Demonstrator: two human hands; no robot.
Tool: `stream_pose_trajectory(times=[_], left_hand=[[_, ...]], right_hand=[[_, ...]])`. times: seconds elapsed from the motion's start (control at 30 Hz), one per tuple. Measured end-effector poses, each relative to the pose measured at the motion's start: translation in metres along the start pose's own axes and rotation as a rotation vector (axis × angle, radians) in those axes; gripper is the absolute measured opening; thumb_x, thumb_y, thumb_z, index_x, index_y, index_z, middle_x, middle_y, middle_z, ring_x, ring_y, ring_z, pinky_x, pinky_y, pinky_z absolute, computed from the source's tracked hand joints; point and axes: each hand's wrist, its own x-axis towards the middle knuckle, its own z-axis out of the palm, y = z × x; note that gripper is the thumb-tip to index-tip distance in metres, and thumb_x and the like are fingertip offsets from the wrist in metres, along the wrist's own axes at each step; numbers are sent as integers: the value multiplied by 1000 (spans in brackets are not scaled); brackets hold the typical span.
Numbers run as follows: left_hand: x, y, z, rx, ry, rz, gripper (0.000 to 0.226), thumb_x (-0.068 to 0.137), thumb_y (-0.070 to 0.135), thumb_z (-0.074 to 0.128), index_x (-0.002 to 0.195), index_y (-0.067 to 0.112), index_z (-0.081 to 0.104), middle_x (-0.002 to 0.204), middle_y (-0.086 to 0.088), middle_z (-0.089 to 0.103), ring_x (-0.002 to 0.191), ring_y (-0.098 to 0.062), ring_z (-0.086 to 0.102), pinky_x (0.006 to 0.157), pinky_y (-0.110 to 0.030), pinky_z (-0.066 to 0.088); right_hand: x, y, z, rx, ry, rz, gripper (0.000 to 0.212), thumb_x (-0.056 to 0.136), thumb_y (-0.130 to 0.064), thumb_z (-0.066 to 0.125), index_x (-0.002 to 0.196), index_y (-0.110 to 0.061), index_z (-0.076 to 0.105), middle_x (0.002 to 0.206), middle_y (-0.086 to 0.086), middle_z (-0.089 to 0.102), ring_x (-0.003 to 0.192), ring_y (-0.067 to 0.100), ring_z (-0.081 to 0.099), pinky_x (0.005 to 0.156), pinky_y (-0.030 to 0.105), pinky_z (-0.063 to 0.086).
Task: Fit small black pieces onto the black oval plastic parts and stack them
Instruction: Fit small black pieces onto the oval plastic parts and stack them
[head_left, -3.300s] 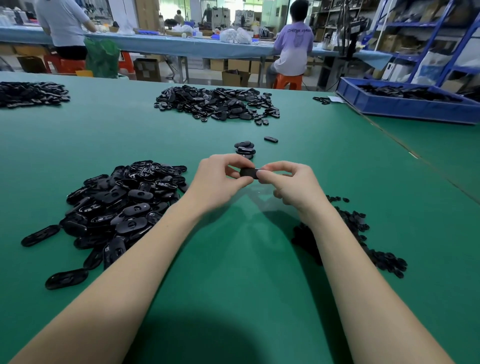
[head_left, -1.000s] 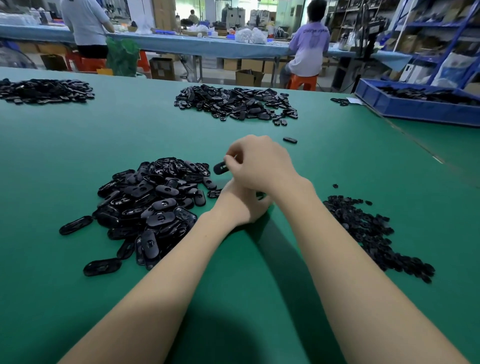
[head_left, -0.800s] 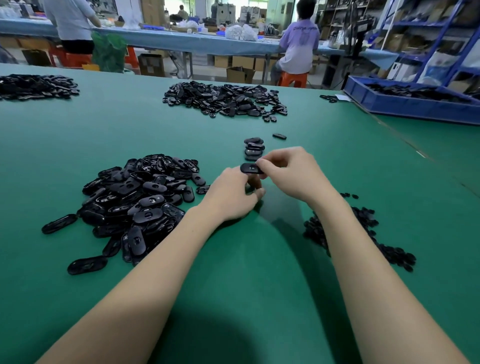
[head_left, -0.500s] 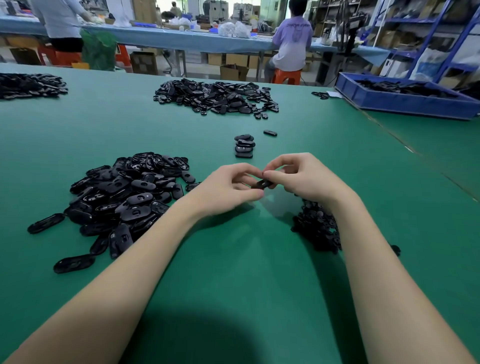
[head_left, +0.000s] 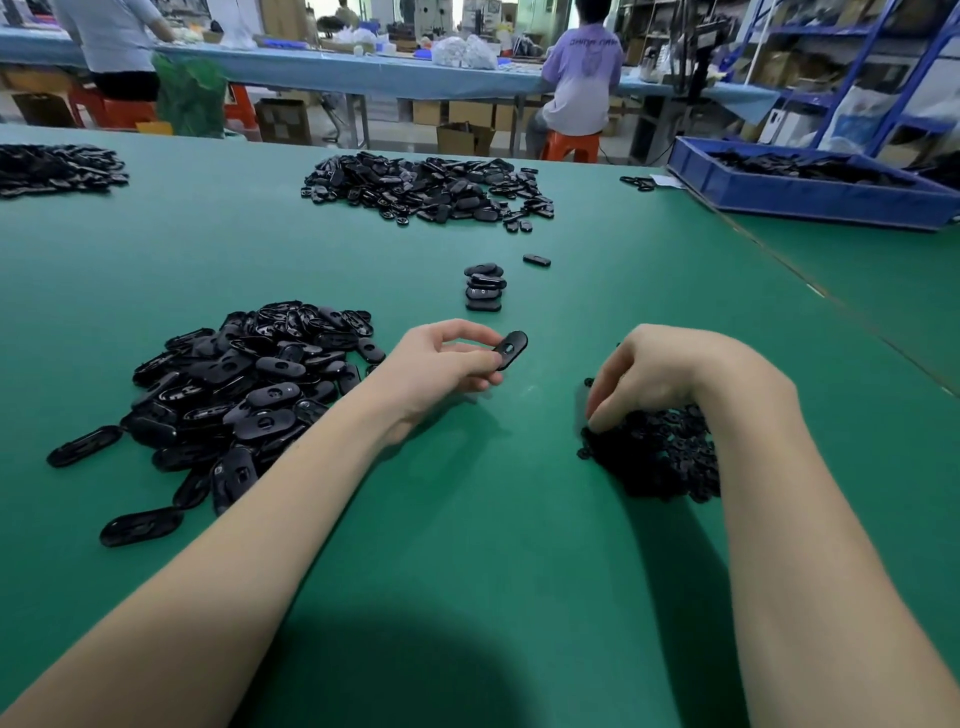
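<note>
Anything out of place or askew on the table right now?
Mostly tidy. The small stack is uneven, its top ovals skewed off the ones below. One lone oval part lies apart beyond it, and two loose ovals have strayed from the near pile.

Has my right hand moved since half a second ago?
Yes. The right hand has left the oval part and dropped right onto the small-pieces pile, farther from the stack.

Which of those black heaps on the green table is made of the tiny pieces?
The heap of small pieces under the right hand; the other heaps hold larger ovals.
</note>
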Motion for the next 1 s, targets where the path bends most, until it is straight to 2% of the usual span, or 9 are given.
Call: stream_pose_trajectory(times=[0.13,0.23,0.37,0.5,0.67,0.8,0.87,1.0], left_hand=[[-1,0,0,-57,3,-3,22,90,-6,65,109,5,64,89,-16,74,68,-15,70,76,-24,59],[-2,-1,0,-73,5,11,32,90,-6,66,118,8,65,97,-17,73,76,-19,73,77,-24,59],[-3,-1,1,-97,27,17,35,90,-8,65,119,11,68,101,-16,70,82,-23,76,80,-25,60],[-3,-2,2,-111,43,1,39,89,-8,66,119,16,70,114,-19,64,87,-29,76,83,-28,60],[-4,0,3,-128,39,13,35,90,-10,64,120,8,67,112,-20,66,89,-31,76,79,-27,62],[-5,0,3,-135,56,20,33,91,-10,63,120,6,66,110,-19,71,88,-30,77,73,-25,62],[-4,0,3,-128,76,17,33,89,-8,68,119,6,66,107,-19,73,88,-28,77,72,-25,62],[-3,-1,2,-109,129,21,33,85,-5,74,114,10,68,100,-16,77,81,-27,74,81,-33,62]], right_hand=[[7,-3,11,88,42,6,12,64,-40,90,68,-44,79,82,-14,76,88,12,71,86,33,59],[11,-7,15,118,84,-9,13,69,-34,85,68,-45,78,87,-13,76,90,13,70,86,32,59],[13,-8,15,101,104,-21,14,75,-34,79,69,-47,77,94,-11,74,93,16,68,87,34,58],[13,-7,16,122,96,-22,11,65,-43,86,70,-46,77,91,-10,75,92,16,69,87,36,59],[14,-9,19,104,125,-20,10,67,-38,87,70,-41,78,92,-9,75,95,19,69,89,37,58],[15,-15,24,50,211,-30,3,74,-39,78,76,-38,76,95,-12,74,95,16,68,80,28,53],[15,-18,26,32,254,-35,4,80,-41,74,80,-38,75,100,-11,73,97,18,67,80,28,50],[20,-15,28,152,272,-71,9,87,-38,68,84,-34,75,97,-9,76,94,17,67,84,31,55]])
